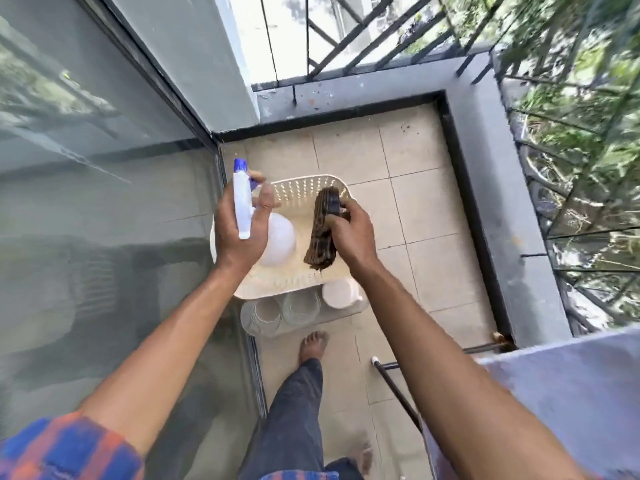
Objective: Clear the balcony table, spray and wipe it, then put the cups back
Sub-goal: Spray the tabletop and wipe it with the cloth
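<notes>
Left hand (239,230) is wrapped tight round the neck of the spray bottle (242,206), blue nozzle up, white round body hanging below the palm. Right hand (349,233) is pinched shut on a folded brown cloth (322,233), thumb across its upper end, the loose end dangling. Both hands sit directly over the cream slotted basket (304,192) on the tiled balcony floor (415,202), and I can't tell whether bottle and cloth are coming out of it or going in; neither seems to rest on its bottom.

Take that basket as the marker. On its near side, touching its rim, a pale tray (346,317) holds the cups: two clear glasses (301,306) side by side and a white cup (337,292) to their right. A bare foot (313,346) stands just near of the tray. The grey table (571,382) shows only as a corner, well to the right of the basket and nearer the camera, and what shows of it is bare.

So the clearing looks done. My read: this is the tool-fetching step before spraying, though the wipe may already be over. If so, the next move calls for turning right to the table, aiming the nozzle at the top, squeezing the trigger, then flattening the cloth for the wipe.
</notes>
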